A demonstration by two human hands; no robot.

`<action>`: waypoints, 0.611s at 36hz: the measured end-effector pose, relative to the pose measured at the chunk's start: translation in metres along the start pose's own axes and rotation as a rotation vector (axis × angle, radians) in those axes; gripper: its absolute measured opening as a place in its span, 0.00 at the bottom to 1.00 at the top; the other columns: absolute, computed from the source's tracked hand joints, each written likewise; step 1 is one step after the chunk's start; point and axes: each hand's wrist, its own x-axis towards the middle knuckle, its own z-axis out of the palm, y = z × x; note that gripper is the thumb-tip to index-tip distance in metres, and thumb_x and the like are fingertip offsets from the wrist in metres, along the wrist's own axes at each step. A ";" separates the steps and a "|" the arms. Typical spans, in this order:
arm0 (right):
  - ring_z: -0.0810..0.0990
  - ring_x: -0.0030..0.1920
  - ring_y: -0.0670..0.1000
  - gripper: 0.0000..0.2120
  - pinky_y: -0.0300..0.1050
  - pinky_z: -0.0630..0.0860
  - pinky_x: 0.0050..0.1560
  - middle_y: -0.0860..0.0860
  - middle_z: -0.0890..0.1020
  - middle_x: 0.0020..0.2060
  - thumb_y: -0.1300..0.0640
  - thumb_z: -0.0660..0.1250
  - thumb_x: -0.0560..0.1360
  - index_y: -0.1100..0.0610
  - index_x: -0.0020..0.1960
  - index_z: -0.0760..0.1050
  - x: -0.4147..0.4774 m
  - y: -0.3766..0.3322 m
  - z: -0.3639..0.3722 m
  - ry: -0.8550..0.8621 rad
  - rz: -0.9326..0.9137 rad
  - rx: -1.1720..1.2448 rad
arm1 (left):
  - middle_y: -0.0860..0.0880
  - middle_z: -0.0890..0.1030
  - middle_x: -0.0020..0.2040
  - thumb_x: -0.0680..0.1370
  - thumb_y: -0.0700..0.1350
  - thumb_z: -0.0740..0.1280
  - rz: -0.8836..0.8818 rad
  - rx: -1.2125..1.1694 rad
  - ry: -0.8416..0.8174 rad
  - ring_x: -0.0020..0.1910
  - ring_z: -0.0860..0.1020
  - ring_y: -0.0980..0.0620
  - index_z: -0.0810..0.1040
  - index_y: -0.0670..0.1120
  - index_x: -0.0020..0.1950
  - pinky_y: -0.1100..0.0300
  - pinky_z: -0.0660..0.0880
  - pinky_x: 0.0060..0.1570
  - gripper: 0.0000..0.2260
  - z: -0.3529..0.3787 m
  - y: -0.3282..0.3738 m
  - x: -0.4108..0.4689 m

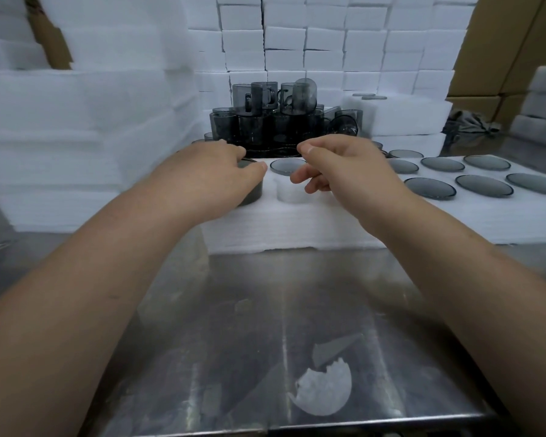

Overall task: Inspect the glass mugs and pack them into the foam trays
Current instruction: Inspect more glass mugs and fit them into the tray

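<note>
Foam tray (297, 222), part-filled: left hand (212, 175) curls over a smoky glass mug (252, 193), apparently seating it in the corner pocket; right hand (338, 165), loosely curled and holding nothing, hovers over the adjacent empty pocket (292, 193); mug stack (275, 121) stands behind, within reach.

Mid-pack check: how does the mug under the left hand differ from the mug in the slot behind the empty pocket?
The raised mug stands proud of the foam tray, dark side wall showing; the seated mug sits flush, only its round grey end visible. The left hand grips the raised mug from above; nothing holds the seated mug, and the right hand beside it is empty. Both are smoky grey glass.
</note>
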 end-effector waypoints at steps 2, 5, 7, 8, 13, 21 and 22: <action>0.77 0.29 0.41 0.06 0.40 0.72 0.40 0.44 0.83 0.32 0.52 0.62 0.77 0.47 0.42 0.76 0.000 0.000 0.000 -0.002 0.002 -0.005 | 0.49 0.78 0.53 0.78 0.57 0.54 -0.019 -0.014 0.013 0.51 0.73 0.48 0.76 0.47 0.51 0.57 0.67 0.44 0.17 0.000 0.000 0.000; 0.77 0.29 0.41 0.06 0.40 0.72 0.40 0.44 0.83 0.32 0.52 0.62 0.77 0.47 0.42 0.76 0.000 0.000 0.000 -0.003 0.000 -0.013 | 0.49 0.75 0.38 0.78 0.56 0.55 -0.020 -0.015 0.020 0.40 0.73 0.50 0.74 0.45 0.42 0.58 0.65 0.34 0.16 0.002 -0.001 0.001; 0.77 0.29 0.41 0.06 0.39 0.72 0.39 0.43 0.83 0.32 0.52 0.62 0.77 0.47 0.43 0.76 0.000 0.000 0.001 -0.003 -0.005 -0.016 | 0.48 0.73 0.34 0.77 0.54 0.55 -0.023 -0.017 0.022 0.36 0.71 0.51 0.68 0.45 0.36 0.58 0.61 0.31 0.16 0.003 -0.001 0.002; 0.77 0.28 0.40 0.06 0.39 0.71 0.38 0.43 0.83 0.32 0.52 0.62 0.77 0.47 0.43 0.76 0.000 0.001 0.001 -0.004 -0.007 -0.018 | 0.48 0.72 0.34 0.77 0.54 0.55 -0.025 -0.017 0.021 0.35 0.70 0.51 0.67 0.44 0.35 0.58 0.61 0.31 0.16 0.003 -0.001 0.002; 0.76 0.28 0.40 0.06 0.37 0.72 0.38 0.43 0.83 0.31 0.52 0.62 0.77 0.47 0.42 0.76 0.000 0.001 0.001 -0.009 -0.015 -0.009 | 0.48 0.74 0.36 0.77 0.54 0.56 -0.025 0.007 0.012 0.36 0.71 0.53 0.72 0.44 0.40 0.59 0.63 0.31 0.15 0.004 0.000 0.002; 0.76 0.29 0.40 0.06 0.29 0.72 0.33 0.43 0.83 0.32 0.52 0.62 0.77 0.46 0.43 0.76 -0.001 0.002 0.002 -0.017 -0.034 -0.015 | 0.47 0.79 0.55 0.76 0.58 0.57 -0.061 0.060 0.013 0.44 0.70 0.50 0.77 0.46 0.58 0.57 0.69 0.45 0.20 0.004 0.000 0.003; 0.76 0.29 0.40 0.06 0.29 0.72 0.33 0.43 0.83 0.33 0.52 0.62 0.77 0.46 0.43 0.76 -0.001 0.003 0.002 -0.017 -0.034 -0.016 | 0.47 0.79 0.53 0.76 0.58 0.57 -0.060 0.062 0.010 0.44 0.71 0.50 0.77 0.46 0.58 0.57 0.69 0.44 0.20 0.004 0.000 0.003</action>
